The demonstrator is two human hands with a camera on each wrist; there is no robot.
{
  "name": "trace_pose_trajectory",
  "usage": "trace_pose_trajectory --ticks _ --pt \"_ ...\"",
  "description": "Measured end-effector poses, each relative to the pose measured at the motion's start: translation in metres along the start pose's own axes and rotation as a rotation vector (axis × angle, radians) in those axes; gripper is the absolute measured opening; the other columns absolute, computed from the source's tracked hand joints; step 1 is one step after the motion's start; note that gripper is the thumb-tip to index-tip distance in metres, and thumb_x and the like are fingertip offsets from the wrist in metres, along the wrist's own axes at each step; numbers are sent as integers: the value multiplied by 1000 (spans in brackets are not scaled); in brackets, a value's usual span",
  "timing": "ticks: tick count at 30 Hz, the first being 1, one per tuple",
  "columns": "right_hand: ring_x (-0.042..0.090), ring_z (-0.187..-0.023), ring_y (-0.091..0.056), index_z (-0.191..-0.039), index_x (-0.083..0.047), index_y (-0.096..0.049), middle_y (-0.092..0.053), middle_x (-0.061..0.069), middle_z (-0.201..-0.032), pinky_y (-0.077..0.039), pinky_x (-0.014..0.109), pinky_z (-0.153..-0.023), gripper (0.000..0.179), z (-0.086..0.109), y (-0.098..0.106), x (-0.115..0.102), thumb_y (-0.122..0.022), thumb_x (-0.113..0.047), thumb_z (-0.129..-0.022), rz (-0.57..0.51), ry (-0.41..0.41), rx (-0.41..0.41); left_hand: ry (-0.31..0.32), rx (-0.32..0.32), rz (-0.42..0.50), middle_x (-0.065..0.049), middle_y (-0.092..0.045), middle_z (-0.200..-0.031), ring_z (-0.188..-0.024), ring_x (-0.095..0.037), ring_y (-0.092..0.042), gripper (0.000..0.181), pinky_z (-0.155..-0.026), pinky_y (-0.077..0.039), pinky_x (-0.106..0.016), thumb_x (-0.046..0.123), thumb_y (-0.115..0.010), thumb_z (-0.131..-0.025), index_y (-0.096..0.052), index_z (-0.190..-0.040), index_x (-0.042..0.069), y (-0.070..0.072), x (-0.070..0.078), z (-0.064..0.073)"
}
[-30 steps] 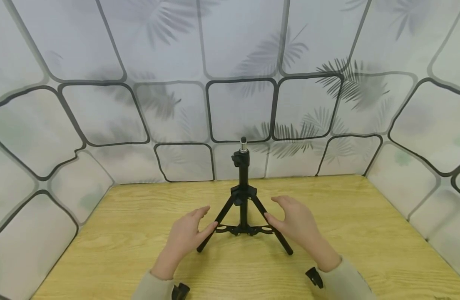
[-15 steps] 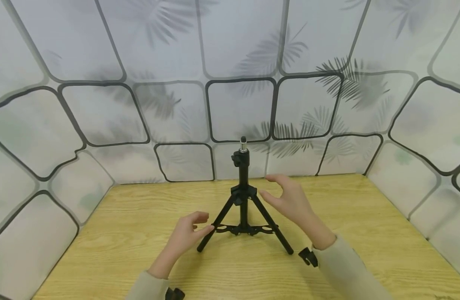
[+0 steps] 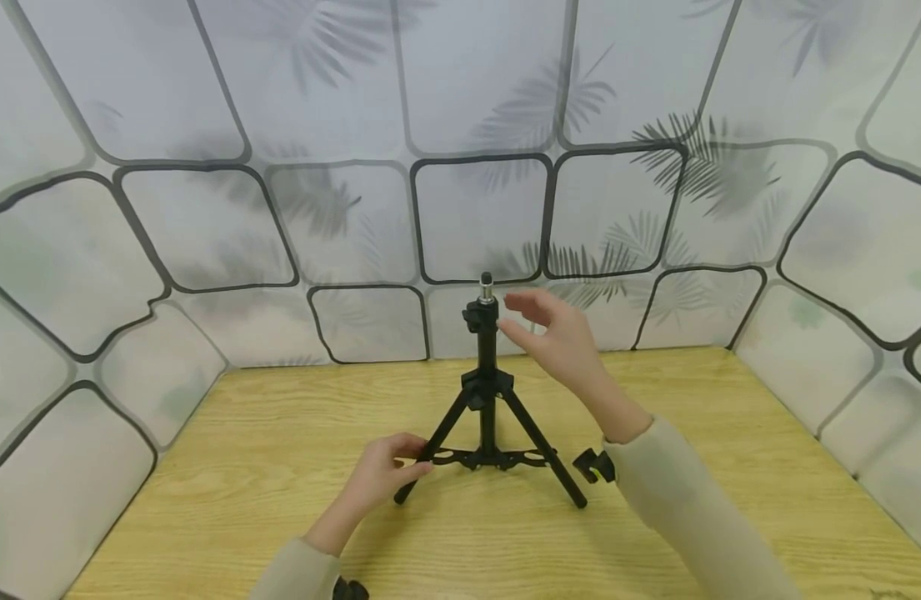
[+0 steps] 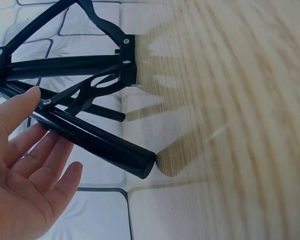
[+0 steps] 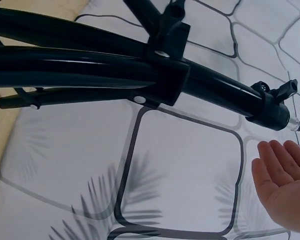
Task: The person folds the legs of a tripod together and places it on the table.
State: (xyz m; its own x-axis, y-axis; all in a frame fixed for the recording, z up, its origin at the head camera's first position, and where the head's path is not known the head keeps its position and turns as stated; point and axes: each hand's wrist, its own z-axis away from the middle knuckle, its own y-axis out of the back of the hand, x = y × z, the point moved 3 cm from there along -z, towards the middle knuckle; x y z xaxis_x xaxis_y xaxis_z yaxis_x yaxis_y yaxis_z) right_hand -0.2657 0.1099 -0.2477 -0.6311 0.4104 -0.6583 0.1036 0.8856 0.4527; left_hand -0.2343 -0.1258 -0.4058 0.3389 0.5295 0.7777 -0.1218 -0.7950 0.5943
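A small black light stand (image 3: 488, 358) stands upright on its spread legs, with a silver spigot on top. My left hand (image 3: 381, 475) holds its left leg low down, the thumb in front and the fingers behind. In the left wrist view, this hand (image 4: 32, 170) has its fingertips against the leg (image 4: 97, 140) near a brace joint. My right hand (image 3: 558, 337) is raised beside the top collar, thumb and fingers spread apart around nothing. The right wrist view has the right hand (image 5: 285, 175) just beside the collar and its locking knob (image 5: 285, 90), with a gap between.
The stand rests on a wooden table (image 3: 242, 450). Patterned cloth walls (image 3: 340, 225) with dark outlines and leaf prints rise behind and at both sides. A black clip (image 3: 595, 465) sits at the right sleeve's cuff.
My right hand has risen from the stand's right leg to beside its top collar. My left hand has settled lower, its fingers now behind the left leg. The stand has not moved.
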Motion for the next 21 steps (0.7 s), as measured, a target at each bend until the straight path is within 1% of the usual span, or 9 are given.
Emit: trace_pose_trajectory --ticks 3,7,10,13,17,21 --pt "20 -101 -55 -113 -4 -57 -59 10 -109 -43 33 -86 37 -9 -2 -3 -65 -21 -82 -6 -18 -9 -2 0 -12 -7 -64 -90 -86 -24 -60 26 -70 -48 -41 14 -70 -77 -63 -98 2 0 0 -1" --pt "21 -101 -56 -114 -6 -56 -59 7 -109 -44 32 -84 38 -18 -6 -5 -65 -24 -82 -32 -70 -17 -3 2 -21 -7 -64 -89 -84 -24 -60 25 -69 -48 -41 14 -70 -76 -63 -96 2 -1 1 -1" --pt "20 -97 -57 -114 -6 -57 -60 7 -106 -46 32 -80 38 -23 -8 -5 -65 -25 -82 -75 -125 -19 4 4 -21 -6 -64 -89 -83 -22 -60 25 -69 -48 -41 14 -71 -75 -62 -95 3 -2 1 -1" --pt "17 -90 -59 -111 -5 -58 -62 7 -101 -48 32 -76 36 -26 -9 -5 -66 -24 -81 -98 -157 -13 9 3 -23 -5 -63 -90 -83 -21 -59 25 -70 -47 -42 13 -72 -74 -62 -95 3 -3 1 -1" --pt "16 -84 -60 -105 -4 -61 -63 7 -95 -48 30 -72 32 -29 -10 -6 -67 -22 -80 -94 -159 -5 13 6 -26 -4 -63 -89 -83 -21 -58 24 -71 -46 -44 13 -72 -74 -62 -93 4 -4 1 -2" --pt "15 -80 -60 -101 -4 -62 -64 7 -92 -49 30 -69 27 -31 -9 -8 -67 -20 -80 -79 -151 -3 14 18 -35 -1 -62 -87 -82 -19 -58 22 -72 -46 -43 14 -73 -73 -61 -91 6 -4 2 -4"
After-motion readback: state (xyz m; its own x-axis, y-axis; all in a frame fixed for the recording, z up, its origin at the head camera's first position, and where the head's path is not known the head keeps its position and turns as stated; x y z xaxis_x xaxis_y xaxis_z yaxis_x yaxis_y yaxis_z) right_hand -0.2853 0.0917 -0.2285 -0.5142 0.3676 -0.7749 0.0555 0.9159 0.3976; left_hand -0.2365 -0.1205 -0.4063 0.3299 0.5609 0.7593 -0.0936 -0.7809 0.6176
